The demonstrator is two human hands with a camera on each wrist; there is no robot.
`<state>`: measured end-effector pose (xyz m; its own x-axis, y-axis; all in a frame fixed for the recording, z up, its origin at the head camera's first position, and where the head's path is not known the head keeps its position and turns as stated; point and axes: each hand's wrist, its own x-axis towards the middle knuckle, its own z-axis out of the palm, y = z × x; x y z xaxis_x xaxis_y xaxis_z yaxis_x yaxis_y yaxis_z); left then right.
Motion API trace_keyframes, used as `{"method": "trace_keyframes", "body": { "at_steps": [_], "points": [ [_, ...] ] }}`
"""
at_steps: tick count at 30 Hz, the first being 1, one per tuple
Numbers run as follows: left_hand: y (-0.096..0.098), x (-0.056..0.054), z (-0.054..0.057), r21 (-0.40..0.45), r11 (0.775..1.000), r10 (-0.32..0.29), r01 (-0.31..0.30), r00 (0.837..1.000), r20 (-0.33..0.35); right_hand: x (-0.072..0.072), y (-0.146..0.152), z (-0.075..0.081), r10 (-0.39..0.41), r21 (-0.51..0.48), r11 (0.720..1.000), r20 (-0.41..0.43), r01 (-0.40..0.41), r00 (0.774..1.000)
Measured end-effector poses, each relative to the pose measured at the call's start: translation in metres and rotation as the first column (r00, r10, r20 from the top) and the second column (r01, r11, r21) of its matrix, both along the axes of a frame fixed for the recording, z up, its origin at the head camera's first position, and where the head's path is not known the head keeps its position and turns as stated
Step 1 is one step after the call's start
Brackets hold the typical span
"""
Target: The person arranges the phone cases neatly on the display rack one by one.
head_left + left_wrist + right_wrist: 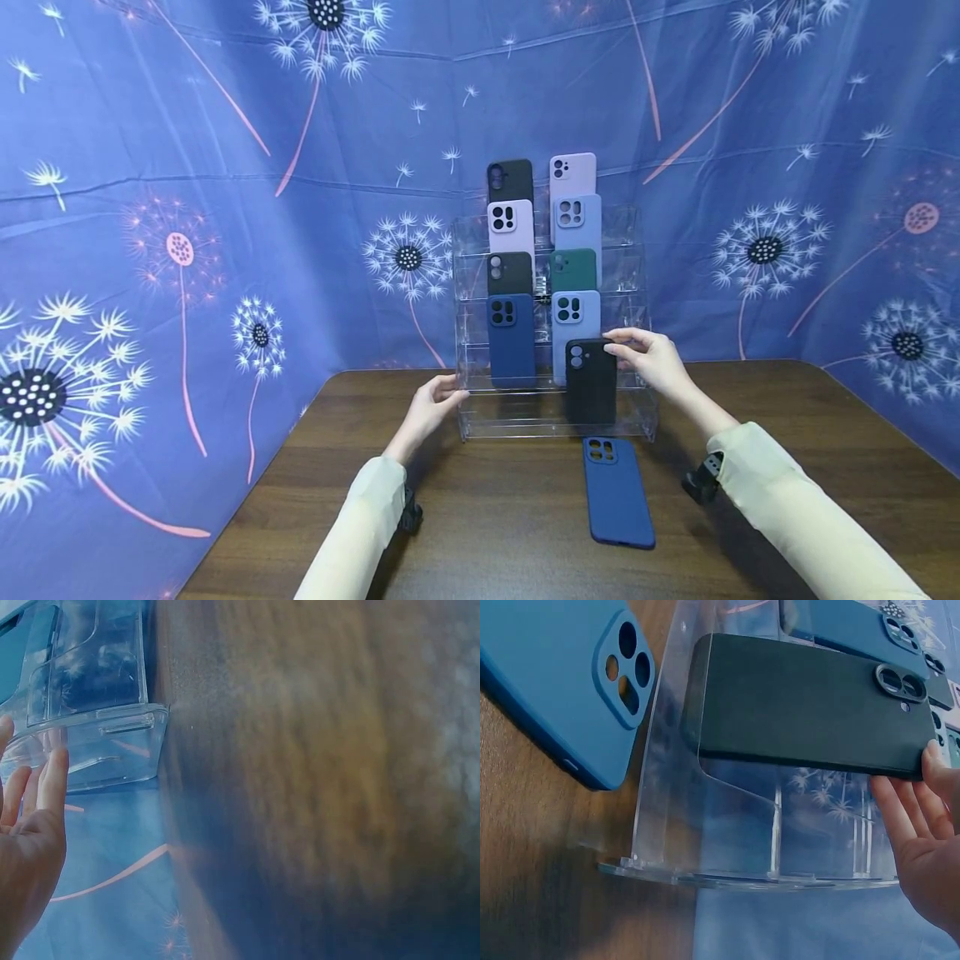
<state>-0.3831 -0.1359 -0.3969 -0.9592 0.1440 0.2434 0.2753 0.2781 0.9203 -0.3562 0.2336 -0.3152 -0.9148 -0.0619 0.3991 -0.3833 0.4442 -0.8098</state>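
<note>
My right hand (651, 360) pinches a black phone case (592, 383) by its upper right corner. The case stands upright, its lower end behind the clear front lip of the bottom tier, as the right wrist view shows. A clear stepped display rack (555, 428) holds it. At the rack's left side my left hand (433, 408) touches the edge with fairly straight fingers; in the left wrist view those fingers (54, 780) lie against the clear side panel. Just behind the black case is a light blue case (576, 333). A dark blue case (619, 493) lies flat in front of the rack.
Two columns of cases stand in the rack's higher tiers, among them a dark blue case (512, 342), a green case (573, 270) and a pink case (573, 172). The brown wooden table (480, 517) meets a blue dandelion-print cloth (390, 125) at the back.
</note>
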Motion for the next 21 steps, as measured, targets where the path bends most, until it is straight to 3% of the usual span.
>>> {"method": "trace_keyframes", "body": {
  "at_steps": [5, 8, 12, 18, 21],
  "points": [
    [0.001, 0.001, 0.0, 0.016, 1.0, -0.011, 0.011, 1.0, 0.0, -0.004, 0.0, -0.006, 0.029, 0.013, 0.999, 0.037, -0.029, 0.999],
    [0.001, 0.001, 0.001, 0.009, 1.0, -0.001, 0.001, 1.0, 0.005, -0.003, 0.0, -0.01, -0.027, 0.119, 0.992, -0.041, 0.032, 0.999],
    [0.002, 0.001, 0.0, -0.004, 1.0, 0.005, -0.005, 1.0, -0.002, 0.0, -0.001, -0.015, -0.097, 0.21, 0.968, -0.181, 0.134, 0.979],
    [0.001, 0.001, -0.001, -0.012, 1.0, 0.004, -0.004, 1.0, -0.015, 0.011, -0.003, -0.017, -0.103, 0.147, 0.979, -0.252, 0.143, 0.962],
    [0.003, 0.012, 0.011, -0.012, 1.0, -0.008, 0.008, 1.0, -0.029, 0.017, -0.002, -0.018, -0.099, 0.148, 0.979, -0.261, 0.141, 0.96]
  ]
}}
